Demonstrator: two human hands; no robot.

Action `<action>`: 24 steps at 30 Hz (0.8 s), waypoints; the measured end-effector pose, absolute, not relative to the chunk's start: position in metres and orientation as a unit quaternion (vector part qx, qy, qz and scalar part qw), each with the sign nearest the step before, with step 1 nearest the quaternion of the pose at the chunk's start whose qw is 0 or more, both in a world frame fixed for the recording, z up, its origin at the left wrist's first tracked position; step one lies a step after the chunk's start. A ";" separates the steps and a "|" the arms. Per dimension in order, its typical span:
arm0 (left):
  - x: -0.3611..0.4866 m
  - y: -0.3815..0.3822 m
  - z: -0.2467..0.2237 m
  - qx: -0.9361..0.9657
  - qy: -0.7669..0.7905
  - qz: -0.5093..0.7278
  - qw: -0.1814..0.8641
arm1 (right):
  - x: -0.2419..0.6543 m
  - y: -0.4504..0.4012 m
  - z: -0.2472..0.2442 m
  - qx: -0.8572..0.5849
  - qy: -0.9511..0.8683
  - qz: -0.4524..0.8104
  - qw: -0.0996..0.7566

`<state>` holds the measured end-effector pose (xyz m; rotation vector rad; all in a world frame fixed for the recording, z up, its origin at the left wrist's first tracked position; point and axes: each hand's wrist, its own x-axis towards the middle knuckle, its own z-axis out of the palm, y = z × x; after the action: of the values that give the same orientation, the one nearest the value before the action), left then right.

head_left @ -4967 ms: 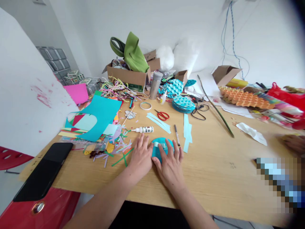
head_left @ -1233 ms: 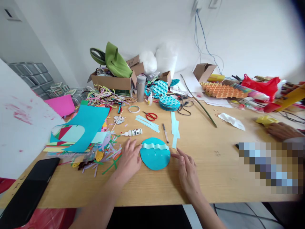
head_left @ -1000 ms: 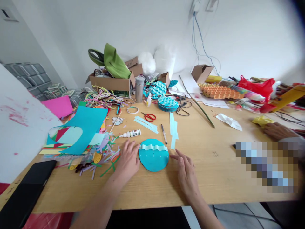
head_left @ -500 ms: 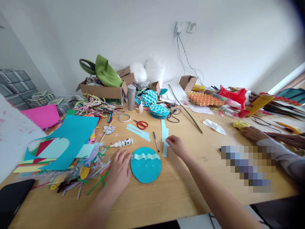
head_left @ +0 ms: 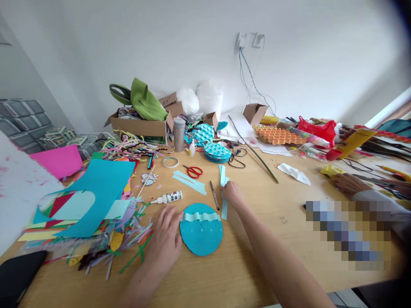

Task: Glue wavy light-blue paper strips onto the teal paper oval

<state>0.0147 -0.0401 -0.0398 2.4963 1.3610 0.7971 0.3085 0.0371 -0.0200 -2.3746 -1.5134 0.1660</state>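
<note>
nearby, glue bottle [head_left: 170,197], red scissors [head_left: 194,172], pen [head_left: 214,195] beside strips [head_left: 224,211]

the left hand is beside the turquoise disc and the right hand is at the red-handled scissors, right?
No, the head view shows the right hand at the pale blue paper strips; the left hand is beside the turquoise disc.

Bright, even light; soft shadows; right edge dark, blurred.
</note>
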 end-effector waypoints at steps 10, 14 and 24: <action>0.015 -0.042 -0.017 0.773 0.437 0.395 0.234 | 0.292 -0.016 0.068 -0.722 -0.594 0.117 0.337; 0.013 -0.042 -0.010 0.646 0.339 0.376 0.572 | 0.256 -0.076 0.092 -0.548 -0.708 0.257 0.364; 0.005 -0.035 0.008 0.391 0.373 0.439 0.718 | 0.240 -0.131 0.064 -0.551 -0.734 0.362 0.165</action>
<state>0.0053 -0.0346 0.0080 0.8656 0.8246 0.9702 0.2401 -0.1314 0.0640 -1.5698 -2.0900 1.0321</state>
